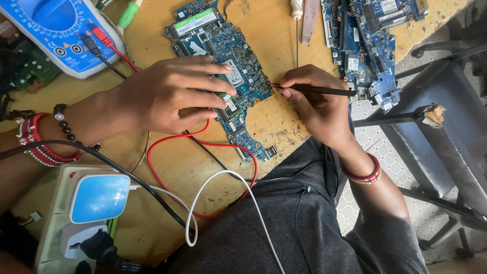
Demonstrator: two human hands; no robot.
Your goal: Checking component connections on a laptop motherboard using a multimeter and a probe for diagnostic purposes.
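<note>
At centre bench (284, 35): right hand (314, 104), grip closed on a thin black probe (317, 90), tip at the edge of a blue circuit board (223, 48). Left hand (170, 94), fingers extended flat, pressing the board. Adjacent: red lead (154, 167), black lead (208, 152), blue multimeter (58, 33), second board (368, 40).

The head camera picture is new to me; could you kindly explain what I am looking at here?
The camera sits on a person's head and looks down at their two bare hands over a wooden table. The left hand presses flat on a blue circuit board. The right hand pinches a thin black probe, its tip at the board's edge. A second circuit board lies farther right, a blue multimeter at top left, with red and black leads trailing across the table.
</note>
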